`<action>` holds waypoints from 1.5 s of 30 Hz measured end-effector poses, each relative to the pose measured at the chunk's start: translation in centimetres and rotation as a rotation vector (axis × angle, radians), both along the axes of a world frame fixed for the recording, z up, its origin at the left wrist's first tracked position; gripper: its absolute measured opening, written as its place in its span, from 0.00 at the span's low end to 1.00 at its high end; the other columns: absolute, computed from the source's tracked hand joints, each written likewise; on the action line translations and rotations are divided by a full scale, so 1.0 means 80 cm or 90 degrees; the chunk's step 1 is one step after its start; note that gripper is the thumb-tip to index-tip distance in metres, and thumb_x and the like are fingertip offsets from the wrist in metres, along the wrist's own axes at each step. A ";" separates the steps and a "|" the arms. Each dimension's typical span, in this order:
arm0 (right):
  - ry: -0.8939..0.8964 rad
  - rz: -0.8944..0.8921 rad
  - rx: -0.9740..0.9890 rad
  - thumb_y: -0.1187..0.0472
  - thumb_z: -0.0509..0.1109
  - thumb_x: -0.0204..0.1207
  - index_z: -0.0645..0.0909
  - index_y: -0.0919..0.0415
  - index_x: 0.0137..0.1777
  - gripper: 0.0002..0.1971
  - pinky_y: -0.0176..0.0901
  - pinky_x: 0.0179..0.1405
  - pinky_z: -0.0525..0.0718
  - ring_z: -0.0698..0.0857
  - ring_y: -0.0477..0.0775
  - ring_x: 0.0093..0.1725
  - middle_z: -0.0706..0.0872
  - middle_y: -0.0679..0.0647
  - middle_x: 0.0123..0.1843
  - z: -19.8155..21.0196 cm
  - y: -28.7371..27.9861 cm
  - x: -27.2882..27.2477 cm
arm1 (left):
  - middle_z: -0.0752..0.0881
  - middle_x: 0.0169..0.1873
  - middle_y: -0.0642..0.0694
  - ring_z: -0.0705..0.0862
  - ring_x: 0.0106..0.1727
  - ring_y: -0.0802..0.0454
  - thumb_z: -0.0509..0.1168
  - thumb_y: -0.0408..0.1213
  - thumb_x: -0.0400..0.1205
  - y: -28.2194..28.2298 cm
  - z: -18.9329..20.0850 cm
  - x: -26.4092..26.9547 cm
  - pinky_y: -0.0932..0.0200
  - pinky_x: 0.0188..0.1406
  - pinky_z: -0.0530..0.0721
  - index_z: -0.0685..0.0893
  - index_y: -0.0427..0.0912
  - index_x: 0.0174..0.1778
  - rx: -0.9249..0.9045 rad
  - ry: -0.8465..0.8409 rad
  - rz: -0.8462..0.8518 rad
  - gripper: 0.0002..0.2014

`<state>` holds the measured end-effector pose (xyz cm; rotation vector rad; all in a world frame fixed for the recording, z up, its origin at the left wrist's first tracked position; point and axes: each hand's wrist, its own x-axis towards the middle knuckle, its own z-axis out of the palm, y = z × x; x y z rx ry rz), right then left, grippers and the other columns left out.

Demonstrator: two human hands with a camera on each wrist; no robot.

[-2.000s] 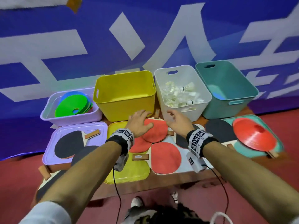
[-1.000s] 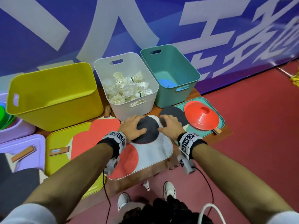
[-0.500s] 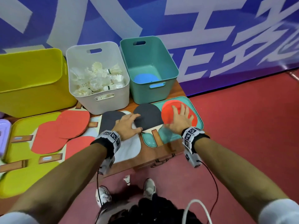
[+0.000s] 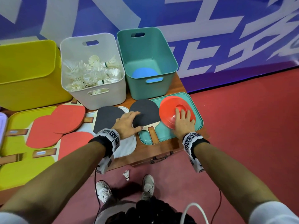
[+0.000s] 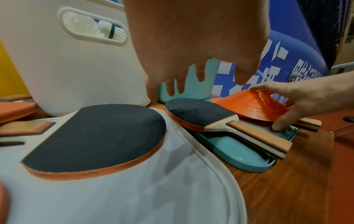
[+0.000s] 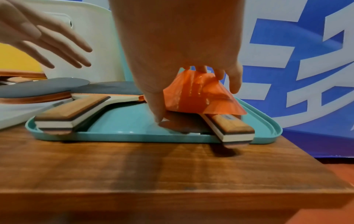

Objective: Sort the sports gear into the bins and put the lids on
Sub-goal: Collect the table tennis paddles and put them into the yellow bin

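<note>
Across the upper left of the head view stand three bins on a wooden table (image 4: 163,143). The yellow bin (image 4: 27,75) at the far left shows no contents from this angle. The white bin (image 4: 92,70) at upper centre is heaped with white shuttlecocks (image 4: 92,72). The teal bin (image 4: 146,62), just right of it, holds one blue disc cone (image 4: 144,73) on its floor.

In front of the bins lie the lids. The yellow lid (image 4: 19,167) at lower left carries several red-faced paddles (image 4: 58,120). The white lid (image 4: 127,146) at centre carries a black-faced paddle (image 4: 108,118). The teal lid (image 4: 196,120), right of centre, carries a second black paddle (image 4: 144,112) with its wooden handle pointing toward the bottom of the frame, and an orange disc cone (image 4: 171,109). In the right wrist view another paddle's handle shows under the cone.

The right hand (image 4: 183,125) lies on top of the orange cone, fingers spread over its crown and thumb reaching down past the cone's near rim toward the lid; its grip looks loose rather than clamped, the cone sitting directly under the palm. The left hand (image 4: 127,125) is flat and relaxed, fingers straight, over the near edge of the second black paddle; the left wrist view shows the fingers above it, holding nothing.

A lone shuttlecock (image 4: 126,174) lies on the red floor at bottom centre, near the person's shoes.
</note>
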<state>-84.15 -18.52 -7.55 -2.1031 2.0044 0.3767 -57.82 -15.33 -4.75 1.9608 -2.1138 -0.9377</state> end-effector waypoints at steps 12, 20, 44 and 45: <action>-0.296 0.084 -0.012 0.35 0.78 0.65 0.54 0.59 0.85 0.56 0.56 0.79 0.65 0.66 0.61 0.79 0.67 0.59 0.81 0.077 -0.041 -0.008 | 0.64 0.83 0.47 0.65 0.81 0.46 0.72 0.52 0.76 -0.023 0.025 -0.005 0.41 0.78 0.66 0.54 0.54 0.85 -0.081 0.115 0.008 0.45; -0.313 0.240 0.100 0.34 0.78 0.64 0.54 0.53 0.86 0.55 0.51 0.77 0.68 0.68 0.53 0.79 0.67 0.52 0.82 0.110 -0.040 0.053 | 0.57 0.85 0.51 0.61 0.84 0.49 0.69 0.68 0.68 -0.012 0.050 0.022 0.39 0.79 0.66 0.48 0.68 0.81 -0.133 0.205 0.003 0.50; -0.584 0.324 0.309 0.22 0.72 0.58 0.74 0.36 0.70 0.41 0.47 0.64 0.82 0.83 0.47 0.62 0.83 0.46 0.64 0.138 0.032 0.499 | 0.79 0.72 0.44 0.77 0.72 0.43 0.61 0.53 0.84 0.190 0.076 0.380 0.40 0.72 0.72 0.65 0.56 0.81 -0.241 0.097 0.408 0.28; -0.588 0.320 0.320 0.22 0.71 0.59 0.74 0.39 0.71 0.41 0.45 0.63 0.82 0.83 0.45 0.61 0.83 0.47 0.64 0.142 0.037 0.521 | 0.82 0.67 0.42 0.80 0.67 0.41 0.61 0.46 0.86 0.196 0.077 0.400 0.42 0.68 0.75 0.68 0.54 0.80 -0.251 0.077 0.428 0.24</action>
